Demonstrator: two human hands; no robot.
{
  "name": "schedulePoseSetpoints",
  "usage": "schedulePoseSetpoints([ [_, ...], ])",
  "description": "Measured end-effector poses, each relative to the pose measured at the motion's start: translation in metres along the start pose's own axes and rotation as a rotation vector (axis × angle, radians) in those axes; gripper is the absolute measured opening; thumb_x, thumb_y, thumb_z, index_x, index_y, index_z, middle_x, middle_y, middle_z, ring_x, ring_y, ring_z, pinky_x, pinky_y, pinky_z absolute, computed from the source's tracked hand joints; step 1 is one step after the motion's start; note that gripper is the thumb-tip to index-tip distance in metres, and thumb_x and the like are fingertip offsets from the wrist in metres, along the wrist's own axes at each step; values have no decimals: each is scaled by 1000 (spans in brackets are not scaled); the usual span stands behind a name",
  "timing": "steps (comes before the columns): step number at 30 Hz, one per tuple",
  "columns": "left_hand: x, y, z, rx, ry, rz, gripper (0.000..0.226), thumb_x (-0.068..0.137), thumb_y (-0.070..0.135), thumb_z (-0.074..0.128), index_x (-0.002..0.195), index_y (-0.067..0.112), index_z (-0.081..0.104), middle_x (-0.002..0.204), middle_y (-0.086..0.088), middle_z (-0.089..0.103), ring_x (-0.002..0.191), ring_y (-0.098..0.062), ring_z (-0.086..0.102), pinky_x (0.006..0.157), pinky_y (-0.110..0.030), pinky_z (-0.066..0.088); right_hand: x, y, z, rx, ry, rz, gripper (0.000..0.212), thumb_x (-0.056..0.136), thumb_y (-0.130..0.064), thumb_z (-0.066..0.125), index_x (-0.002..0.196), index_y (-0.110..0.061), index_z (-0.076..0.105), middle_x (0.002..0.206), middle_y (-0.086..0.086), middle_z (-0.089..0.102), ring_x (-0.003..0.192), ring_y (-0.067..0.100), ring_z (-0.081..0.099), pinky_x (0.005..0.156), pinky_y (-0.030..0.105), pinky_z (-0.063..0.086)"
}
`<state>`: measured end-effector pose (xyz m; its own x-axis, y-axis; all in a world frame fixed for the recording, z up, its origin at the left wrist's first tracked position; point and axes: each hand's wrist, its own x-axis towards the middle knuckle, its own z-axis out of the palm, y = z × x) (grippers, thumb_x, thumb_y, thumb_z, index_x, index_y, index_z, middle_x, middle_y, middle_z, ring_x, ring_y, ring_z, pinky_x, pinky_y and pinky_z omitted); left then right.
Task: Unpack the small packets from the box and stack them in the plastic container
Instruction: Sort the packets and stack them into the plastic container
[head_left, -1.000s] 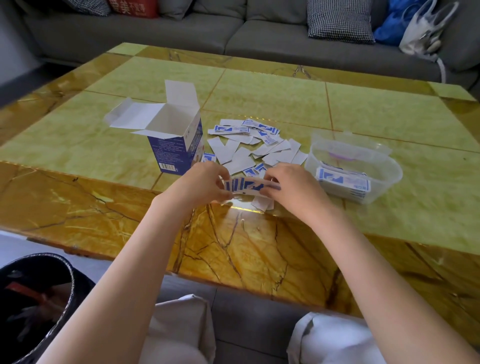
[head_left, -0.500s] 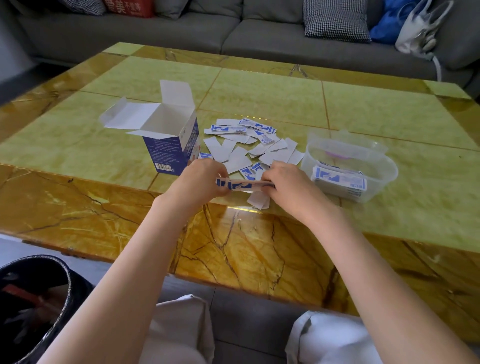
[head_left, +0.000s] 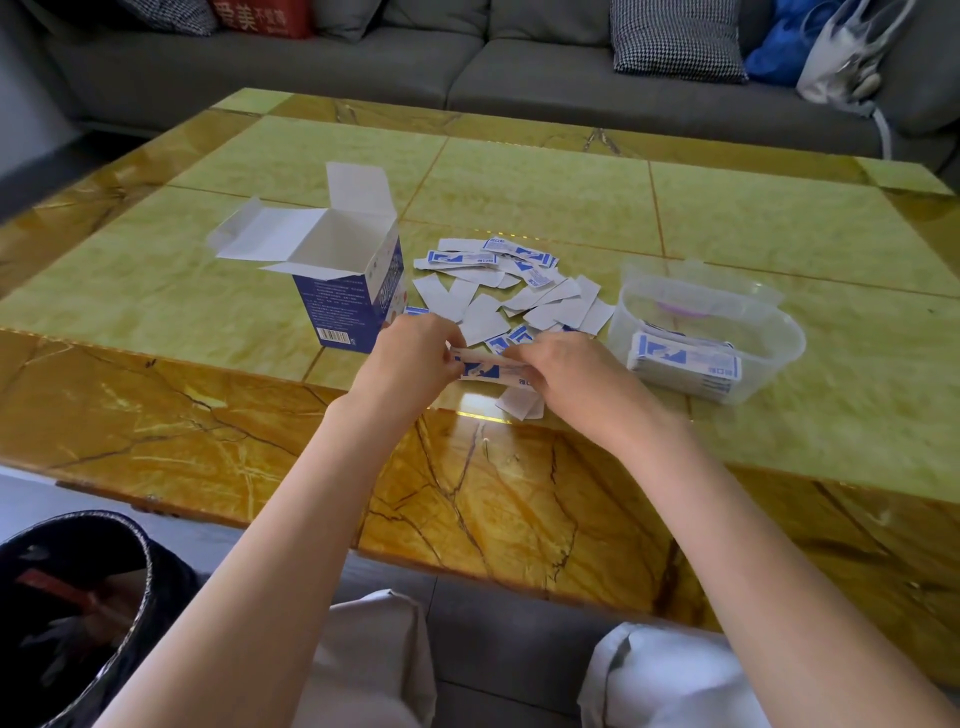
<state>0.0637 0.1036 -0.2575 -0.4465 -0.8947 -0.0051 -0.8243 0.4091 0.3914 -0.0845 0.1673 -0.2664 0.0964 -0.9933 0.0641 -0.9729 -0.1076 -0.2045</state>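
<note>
Step in hand, by my read: squaring up a gathered bundle before it goes in the tub. Both hands sit close together over the near part of the counter (head_left: 519, 182). Left hand (head_left: 415, 358) pinches the left end of a small bundle of packets (head_left: 485, 370), fingers curled round it; right hand (head_left: 563, 371) grips the right end, fingers curled over the top. Bundle is held flat, lengthwise between the 2 hands, blue print up. How many packets are in it: can't tell, edges too thin.

Next move, prob.: carry the bundle to the right & slightly fwd of the right hand, lower it onto the stack (head_left: 683, 364) already lying in the plastic container (head_left: 779, 332). Needs the bundle kept aligned, same orientation as the stack, released flat so it doesn't fan out.

Counts:
- 1 box (head_left: 348, 296), open, flaps up, just fwd-left of the left hand; inside looks empty as far as seen.
- 1 plastic container, clear, right of the right hand, w/ 1 stack inside.
- Loose packets (head_left: 498, 291) spread just beyond both hands, approx 20, overlapping so no exact count; most are white side up, some blue. 1 more lies just under the right hand.
- 1 dark bin (head_left: 78, 613), low left, off the counter.
</note>
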Motion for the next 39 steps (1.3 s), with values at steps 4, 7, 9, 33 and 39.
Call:
schedulePoseSetpoints([
  [4,0,2,-2,2,34,-25,24,89,13,56,109,11,68,104,-7,69,93,-20,62,73,-25,45,2,-1,2,-37,10,-18,31,95,-14,47,124,-18,56,105,6,60,96,22,59,77,28,46],
  [7,1,2,-1,33,49,-32,24,91,13,53,110,12,68,103,-8,68,91,-21,62,72,-25,45,5,2,2,-41,25,6,27,95,-11,46,117,-14,60,103,6,59,95,23,59,76,27,44],
  [9,0,3,2,87,24,-23,24,92,13,52,111,13,67,104,-8,67,92,-22,61,74,-26,45,6,1,4,-48,-41,24,28,94,-10,47,119,-13,59,105,7,59,99,23,58,79,27,44],
  [33,25,98,-5,-680,227,80,17,86,9,57,96,10,71,76,-4,67,68,-13,62,73,-29,52,-32,81,-73,506,574,425,17,86,-1,59,97,-14,62,76,4,64,48,-7,58,53,9,51],
  [39,37,132,23,-369,266,160,27,88,19,57,115,17,58,83,5,67,78,-15,62,70,-26,47,-47,109,-73,426,490,574,19,84,-1,58,92,-18,58,76,9,63,68,22,59,67,29,50],
])
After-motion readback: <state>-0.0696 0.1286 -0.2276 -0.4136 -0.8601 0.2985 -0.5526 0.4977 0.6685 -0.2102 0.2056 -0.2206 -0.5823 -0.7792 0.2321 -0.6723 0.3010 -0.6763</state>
